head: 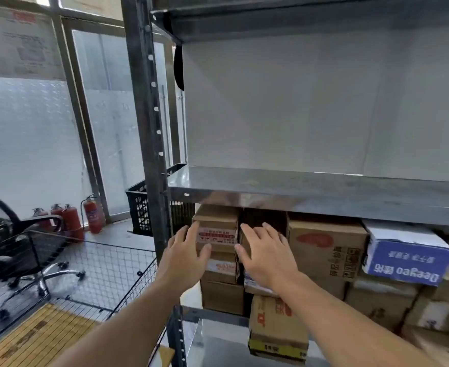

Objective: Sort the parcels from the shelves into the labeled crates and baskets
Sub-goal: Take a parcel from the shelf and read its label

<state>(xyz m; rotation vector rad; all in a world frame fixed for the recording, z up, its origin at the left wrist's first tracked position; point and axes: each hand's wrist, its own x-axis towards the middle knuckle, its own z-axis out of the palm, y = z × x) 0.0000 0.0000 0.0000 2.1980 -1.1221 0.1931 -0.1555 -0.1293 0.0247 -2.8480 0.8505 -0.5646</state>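
- Head view, lower left: a chair and extinguishers sit by the window, well apart from the action.
- Moving right, a wire basket stands just beside the rack's post, with a black crate behind it. I can't read a label on either from here.
- Centre-low now: the left hand is spread wide, fingers straight along the left side of the top box and thumb across its front. It isn't curled round the box yet.
- That top box sits on a stack at the rack's left end, tucked right under the shelf, with its red-printed tape facing out.
- The right hand is wide too, thumb at the box's right front edge and fingers over a darker box beside it. It holds nothing.
- To do this well, I'd press both palms in evenly and draw the box straight out and level. The shelf edge is close above, and the boxes underneath could drag forward with it.
- Further right, a brown box and a blue box wait untouched.
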